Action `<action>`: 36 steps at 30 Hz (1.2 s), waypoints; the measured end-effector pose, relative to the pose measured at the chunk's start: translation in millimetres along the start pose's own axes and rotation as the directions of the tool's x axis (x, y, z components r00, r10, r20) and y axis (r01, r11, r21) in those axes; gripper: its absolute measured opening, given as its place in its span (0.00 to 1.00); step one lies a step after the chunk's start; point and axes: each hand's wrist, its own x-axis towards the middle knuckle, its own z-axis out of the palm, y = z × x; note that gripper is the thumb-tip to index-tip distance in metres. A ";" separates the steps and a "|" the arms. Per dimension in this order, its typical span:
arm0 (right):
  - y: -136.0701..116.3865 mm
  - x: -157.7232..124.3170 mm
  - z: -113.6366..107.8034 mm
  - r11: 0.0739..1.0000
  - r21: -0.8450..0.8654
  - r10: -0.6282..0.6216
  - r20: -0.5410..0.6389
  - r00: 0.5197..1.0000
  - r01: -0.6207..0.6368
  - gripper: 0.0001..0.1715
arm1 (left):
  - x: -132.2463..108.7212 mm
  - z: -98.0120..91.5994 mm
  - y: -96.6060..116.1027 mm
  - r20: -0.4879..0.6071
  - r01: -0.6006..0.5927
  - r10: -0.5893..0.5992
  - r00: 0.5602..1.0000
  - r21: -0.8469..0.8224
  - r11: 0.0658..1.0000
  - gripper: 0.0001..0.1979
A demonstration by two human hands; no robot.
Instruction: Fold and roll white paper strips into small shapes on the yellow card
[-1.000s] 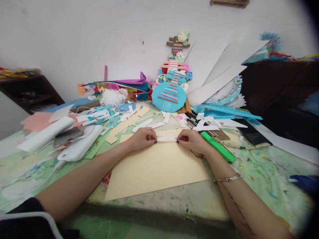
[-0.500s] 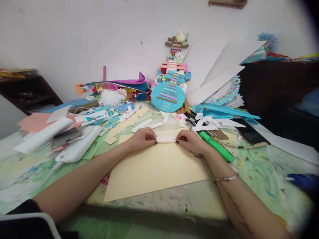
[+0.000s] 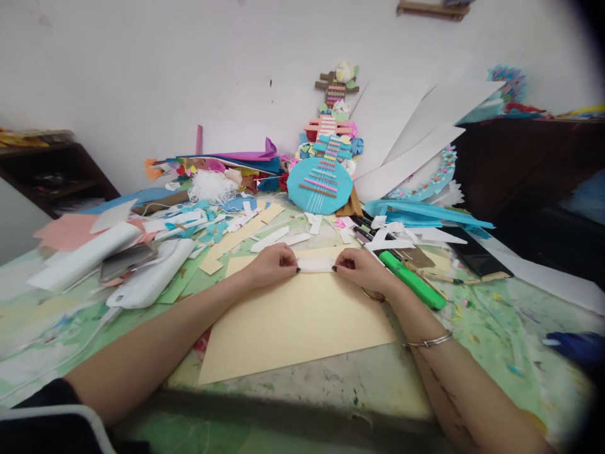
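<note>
Both ends of the white strip (image 3: 316, 263) are hiding under the left hand (image 3: 271, 265) and right hand (image 3: 362, 268). At four o'clock a blue thing (image 3: 574, 345) is blurring out; at one o'clock a wooden piece (image 3: 432, 8) is leaving the top edge.

A short white paper strip (image 3: 316, 263) lies flat and level, stretched between the 2 hands. Its left end is pinched at the fingertips of the left hand (image 3: 271, 265), its right end at those of the right hand (image 3: 362, 269). It rests near the far edge of a cream card sheet (image 3: 293, 321), which lies flat beneath both hands.
</note>
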 end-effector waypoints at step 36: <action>-10.1 1.4 7.3 0.997 0.076 0.014 -0.081 0.997 -0.008 0.18 | -5.2 11.4 18.0 -0.084 -0.013 0.018 0.996 0.054 0.998 0.16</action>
